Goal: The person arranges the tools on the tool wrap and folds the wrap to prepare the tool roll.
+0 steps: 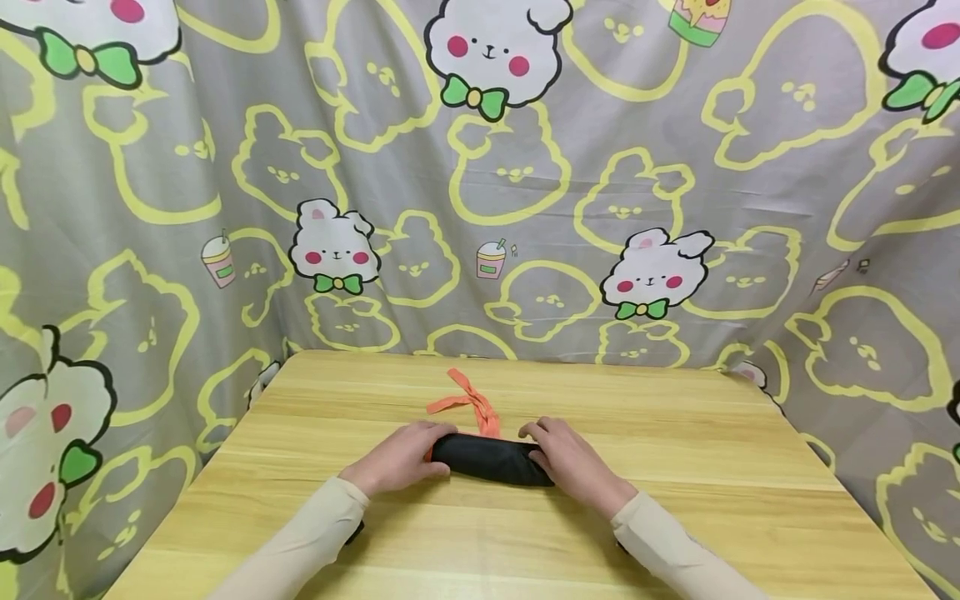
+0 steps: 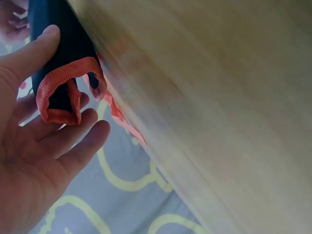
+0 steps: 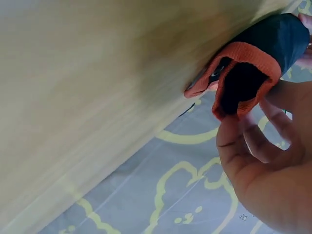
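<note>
A black fabric roll with orange edging (image 1: 487, 460) lies crosswise on the wooden table, and two orange tie straps (image 1: 474, 402) stretch away from its far side. My left hand (image 1: 403, 458) grips its left end. In the left wrist view the thumb lies on the black cloth (image 2: 63, 41), with the fingers behind the orange-trimmed open end. My right hand (image 1: 576, 462) holds the other end. The right wrist view shows that end as a hollow, orange-bound opening (image 3: 253, 54), with fingertips against its rim. What the roll contains, if anything, cannot be seen.
The light wooden table (image 1: 675, 433) extends around the roll on all sides. A grey curtain (image 1: 405, 183) with yellow outlines and white cartoon animals hangs behind the table and along both sides.
</note>
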`<act>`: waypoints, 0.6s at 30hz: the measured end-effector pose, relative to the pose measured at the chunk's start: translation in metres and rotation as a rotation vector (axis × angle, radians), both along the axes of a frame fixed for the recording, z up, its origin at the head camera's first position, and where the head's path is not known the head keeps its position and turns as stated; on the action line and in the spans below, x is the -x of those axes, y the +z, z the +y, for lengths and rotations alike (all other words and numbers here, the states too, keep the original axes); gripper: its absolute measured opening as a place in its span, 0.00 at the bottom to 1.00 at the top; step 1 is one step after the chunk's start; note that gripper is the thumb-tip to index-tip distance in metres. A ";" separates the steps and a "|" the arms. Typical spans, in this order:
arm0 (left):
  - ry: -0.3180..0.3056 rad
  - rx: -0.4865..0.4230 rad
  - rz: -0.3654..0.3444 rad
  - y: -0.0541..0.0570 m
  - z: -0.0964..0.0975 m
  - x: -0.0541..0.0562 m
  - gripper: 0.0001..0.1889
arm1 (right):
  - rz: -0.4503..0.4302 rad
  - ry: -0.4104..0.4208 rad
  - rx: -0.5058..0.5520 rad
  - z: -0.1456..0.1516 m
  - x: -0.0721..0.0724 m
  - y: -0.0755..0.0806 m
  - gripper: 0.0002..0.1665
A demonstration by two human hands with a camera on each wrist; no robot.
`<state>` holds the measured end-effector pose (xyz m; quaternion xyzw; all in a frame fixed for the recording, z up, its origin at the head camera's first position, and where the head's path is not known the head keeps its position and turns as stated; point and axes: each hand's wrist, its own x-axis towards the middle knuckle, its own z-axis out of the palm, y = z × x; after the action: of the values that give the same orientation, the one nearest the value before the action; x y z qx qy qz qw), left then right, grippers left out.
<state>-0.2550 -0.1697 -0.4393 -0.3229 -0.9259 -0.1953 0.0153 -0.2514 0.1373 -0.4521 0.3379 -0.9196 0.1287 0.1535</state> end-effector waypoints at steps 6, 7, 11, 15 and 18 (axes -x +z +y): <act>-0.035 0.014 0.033 -0.002 0.000 -0.001 0.24 | -0.072 -0.003 -0.074 0.004 -0.010 0.004 0.19; -0.037 0.017 0.027 -0.001 0.000 -0.002 0.24 | -0.095 -0.005 -0.086 0.005 -0.011 0.006 0.22; -0.046 0.046 0.009 0.003 0.005 -0.006 0.23 | -0.137 0.003 -0.134 0.009 -0.015 0.009 0.31; -0.066 0.081 -0.005 0.009 0.010 -0.008 0.21 | -0.151 0.017 -0.146 0.013 -0.015 0.012 0.32; -0.076 0.105 -0.028 0.011 0.012 -0.008 0.20 | -0.185 0.013 -0.161 0.014 -0.015 0.014 0.31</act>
<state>-0.2474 -0.1573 -0.4286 -0.3552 -0.9222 -0.1516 -0.0221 -0.2362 0.1516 -0.4384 0.3417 -0.9350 0.0862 0.0397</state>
